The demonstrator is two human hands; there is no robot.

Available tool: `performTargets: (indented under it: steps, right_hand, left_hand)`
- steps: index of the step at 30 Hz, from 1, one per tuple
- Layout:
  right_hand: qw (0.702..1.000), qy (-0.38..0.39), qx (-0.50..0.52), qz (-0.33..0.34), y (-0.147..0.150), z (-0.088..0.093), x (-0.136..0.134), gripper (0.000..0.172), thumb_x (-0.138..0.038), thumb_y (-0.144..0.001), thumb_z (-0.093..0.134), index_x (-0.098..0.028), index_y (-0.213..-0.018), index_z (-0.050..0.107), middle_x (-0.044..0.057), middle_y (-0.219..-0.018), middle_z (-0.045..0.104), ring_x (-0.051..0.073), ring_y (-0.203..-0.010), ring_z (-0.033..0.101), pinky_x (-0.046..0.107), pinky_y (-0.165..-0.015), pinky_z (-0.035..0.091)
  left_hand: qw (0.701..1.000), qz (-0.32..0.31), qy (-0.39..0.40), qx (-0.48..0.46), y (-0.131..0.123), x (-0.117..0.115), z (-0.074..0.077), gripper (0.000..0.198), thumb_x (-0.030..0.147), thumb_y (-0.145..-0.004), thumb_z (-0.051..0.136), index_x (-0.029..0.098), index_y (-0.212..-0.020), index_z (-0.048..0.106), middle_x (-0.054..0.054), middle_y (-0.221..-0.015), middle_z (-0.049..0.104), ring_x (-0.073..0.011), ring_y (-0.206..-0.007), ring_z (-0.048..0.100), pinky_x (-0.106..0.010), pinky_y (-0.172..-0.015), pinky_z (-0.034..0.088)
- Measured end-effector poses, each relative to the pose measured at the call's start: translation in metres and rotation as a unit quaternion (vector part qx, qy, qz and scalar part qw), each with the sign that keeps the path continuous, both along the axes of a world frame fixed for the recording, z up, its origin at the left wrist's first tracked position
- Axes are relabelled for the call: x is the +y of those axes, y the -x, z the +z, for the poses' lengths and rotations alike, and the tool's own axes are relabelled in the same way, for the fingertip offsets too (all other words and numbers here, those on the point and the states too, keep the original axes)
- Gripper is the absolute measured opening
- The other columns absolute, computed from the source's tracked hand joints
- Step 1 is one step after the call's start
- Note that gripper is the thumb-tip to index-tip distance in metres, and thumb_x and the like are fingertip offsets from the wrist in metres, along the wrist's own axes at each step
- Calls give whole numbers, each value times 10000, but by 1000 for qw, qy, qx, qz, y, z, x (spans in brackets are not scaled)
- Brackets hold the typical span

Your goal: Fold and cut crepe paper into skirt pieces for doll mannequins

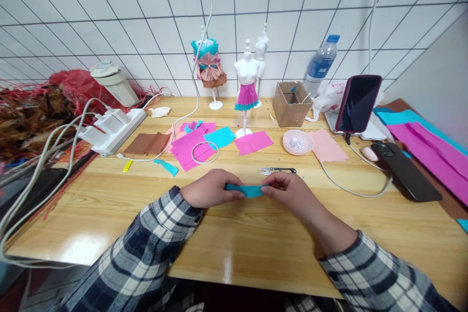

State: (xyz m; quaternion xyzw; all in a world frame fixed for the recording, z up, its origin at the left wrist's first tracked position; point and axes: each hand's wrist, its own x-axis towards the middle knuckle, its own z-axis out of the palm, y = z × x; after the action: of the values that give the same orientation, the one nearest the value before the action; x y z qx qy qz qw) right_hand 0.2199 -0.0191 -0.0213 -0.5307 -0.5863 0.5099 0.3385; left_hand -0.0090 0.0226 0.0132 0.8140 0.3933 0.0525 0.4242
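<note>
A narrow strip of blue crepe paper (pixel 252 190) stretches level between my two hands, just above the wooden table. My left hand (pixel 214 189) pinches its left end between thumb and fingers. At the other end, my right hand (pixel 287 190) grips the strip the same way. Just beyond the right hand lie small thread snips (pixel 277 170). Farther back, a small white dress form (pixel 246 69) wears a magenta skirt (pixel 247 96) with a blue hem. Magenta paper pieces (pixel 186 148) and a blue piece (pixel 220 137) lie behind my hands, with a white ring (pixel 195 161) over them.
A pink bowl of beads (pixel 298 142), a cardboard box (pixel 291 105) and a water bottle (pixel 321 61) stand behind. Phones (pixel 360 102) and a cable occupy the right side. A power strip (pixel 119 131) with looping cords lies left. Another decorated dress form (pixel 209 66) stands at the back.
</note>
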Motion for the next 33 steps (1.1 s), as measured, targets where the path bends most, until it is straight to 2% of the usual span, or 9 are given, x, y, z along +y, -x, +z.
performTargets:
  steps: [4, 9, 20, 22, 24, 26, 28, 30, 33]
  right_hand:
    - [999, -8, 19, -33, -9, 6, 1, 209, -382, -722, 662, -190, -805, 660, 40, -858, 659, 144, -688, 530, 258, -570, 426]
    - [994, 31, 72, -71, -12, 4, 1, 286, -434, -727, 669, -180, -837, 601, -29, -616, 525, 110, -559, 466, 200, -439, 396]
    - [993, 13, 71, -90, -10, 2, 2, 311, -468, -759, 656, -183, -873, 604, -25, -613, 575, 100, -516, 490, 215, -454, 454]
    - [994, -12, 51, -91, -11, 1, 3, 288, -452, -771, 644, -184, -878, 633, -2, -653, 610, 115, -547, 519, 233, -483, 464]
    - [992, -78, 0, -98, -15, 1, 5, 252, -409, -783, 637, -192, -908, 665, 47, -820, 666, 144, -650, 569, 256, -534, 482]
    - [976, -168, -91, -107, -19, 1, 8, 241, -341, -798, 622, -208, -993, 675, 72, -1002, 670, 177, -784, 590, 286, -609, 497]
    - [946, -241, -199, -88, -24, 1, 10, 268, -271, -813, 600, -226, -1070, 661, 62, -1060, 669, 204, -907, 579, 327, -729, 497]
    - [916, -276, -290, -36, -28, 0, 11, 273, -212, -817, 583, -244, -1075, 666, 37, -1045, 683, 215, -984, 556, 359, -846, 462]
    - [885, -273, -376, 5, -31, -2, 11, 247, -185, -841, 547, -257, -1028, 690, 21, -1057, 681, 208, -989, 545, 356, -893, 429]
  left_hand:
    - [996, 75, 33, -18, 13, 6, 1, 242, 368, -768, 640, 173, -879, 727, -7, -790, 717, -154, -727, 605, -229, -681, 439]
    - [990, 129, 55, -29, 20, 10, 1, 267, 401, -762, 639, 159, -839, 722, -14, -764, 712, -150, -703, 604, -236, -673, 438]
    - [989, 125, 53, -54, 20, 11, 0, 332, 429, -840, 566, 157, -791, 749, -48, -777, 746, -162, -710, 643, -242, -672, 458]
    - [990, 125, -7, -64, 22, 13, -3, 308, 388, -858, 554, 159, -793, 751, -57, -777, 752, -171, -714, 656, -257, -674, 478]
    - [978, 111, -160, -78, 26, 15, -5, 246, 316, -869, 549, 177, -861, 752, -61, -807, 757, -186, -753, 660, -293, -713, 491]
    - [932, 58, -344, -96, 32, 16, -4, 214, 229, -863, 557, 218, -983, 734, -53, -876, 757, -193, -816, 653, -333, -780, 489]
    - [880, -10, -462, -114, 38, 17, 0, 282, 154, -847, 565, 251, -1078, 695, -41, -934, 748, -183, -842, 645, -339, -801, 491]
    - [847, -40, -512, -138, 44, 17, 5, 334, 107, -832, 570, 253, -1115, 671, -37, -938, 742, -170, -829, 645, -316, -775, 504]
    - [840, -31, -512, -180, 49, 14, 9, 376, 48, -818, 541, 245, -1114, 662, -37, -900, 734, -159, -825, 647, -290, -754, 515]
